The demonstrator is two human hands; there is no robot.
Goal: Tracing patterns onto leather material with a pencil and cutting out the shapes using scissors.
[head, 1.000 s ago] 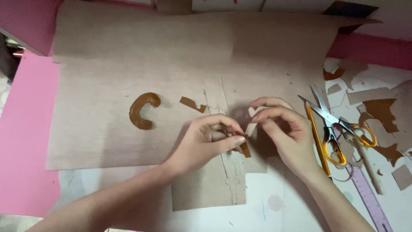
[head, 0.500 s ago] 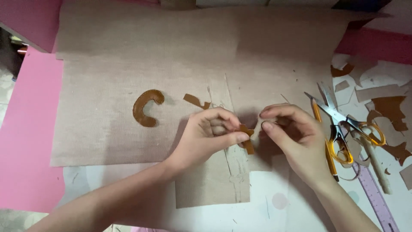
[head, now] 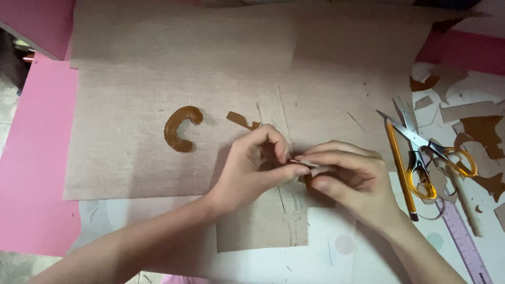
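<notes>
Left hand (head: 252,171) and right hand (head: 350,179) pinch a small brown scrap (head: 307,169) together over the cardboard (head: 158,105).

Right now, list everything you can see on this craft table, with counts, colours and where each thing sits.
Cardboard sheet: one, tan, large, across the centre.
C-shaped cutout: one, brown, on the sheet, left of the hands.
Small brown scrap: one, just above the left hand.
Scissors: one pair, yellow handles, right side.
Pencil: one, yellow, beside the scissors.
Ruler: one, purple, lower right.
Cardboard offcuts: several, brown and tan, far right.
Pink paper: under the sheet, left.
Left hand, right hand: together pinching a small piece.
</notes>
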